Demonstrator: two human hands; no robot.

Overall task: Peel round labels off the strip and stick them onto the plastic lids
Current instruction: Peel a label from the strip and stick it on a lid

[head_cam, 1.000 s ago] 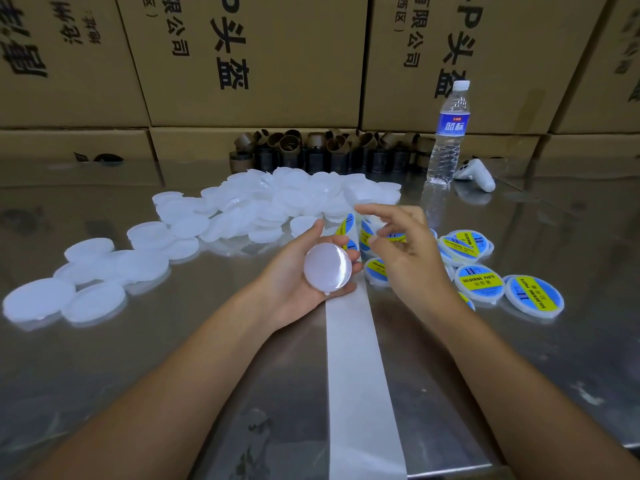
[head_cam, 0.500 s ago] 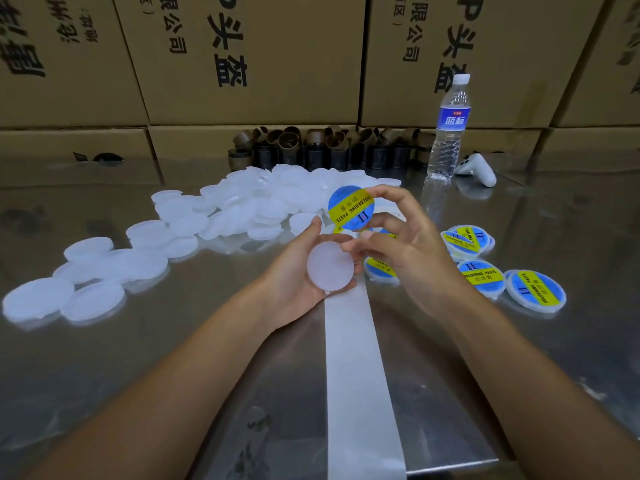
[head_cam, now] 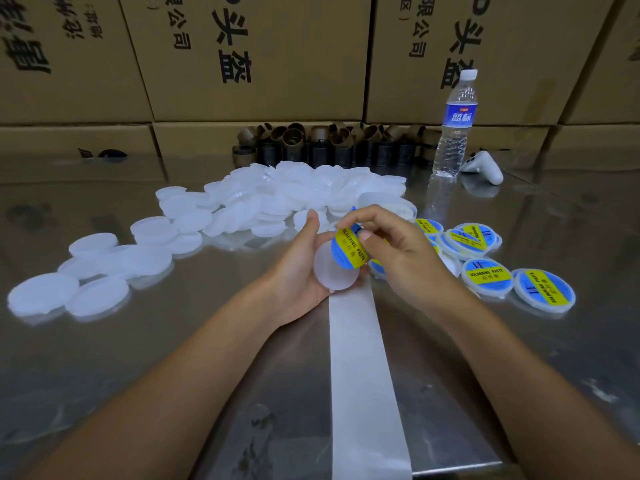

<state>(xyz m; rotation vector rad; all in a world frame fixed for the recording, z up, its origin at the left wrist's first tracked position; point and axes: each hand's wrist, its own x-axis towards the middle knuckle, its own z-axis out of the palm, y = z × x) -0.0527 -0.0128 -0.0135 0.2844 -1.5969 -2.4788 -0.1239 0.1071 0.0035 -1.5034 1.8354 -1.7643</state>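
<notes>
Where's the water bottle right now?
Head view, back right: the water bottle stands upright before the cardboard boxes, between the brown tube cores and a white controller.

A white backing strip (head_cam: 360, 375) runs along the steel bench (head_cam: 173, 341) from its near edge. Over the strip's far end the left hand (head_cam: 298, 271) cups a blank white lid (head_cam: 332, 275), thumb raised beside its rim. The right hand (head_cam: 405, 258) pinches a round blue and yellow label (head_cam: 348, 249) reading SOLDERING PASTE, tilted, its lower part over the lid's right side. Left of the strip and beyond it, blank lids (head_cam: 277, 199) lie in a spread heap. Right of the strip's far end sit labelled lids (head_cam: 488, 275). Far beyond the strip stand cardboard tubes (head_cam: 329, 143), a water bottle (head_cam: 455, 126), a white controller (head_cam: 483, 166) and stacked cartons (head_cam: 259, 57).
</notes>
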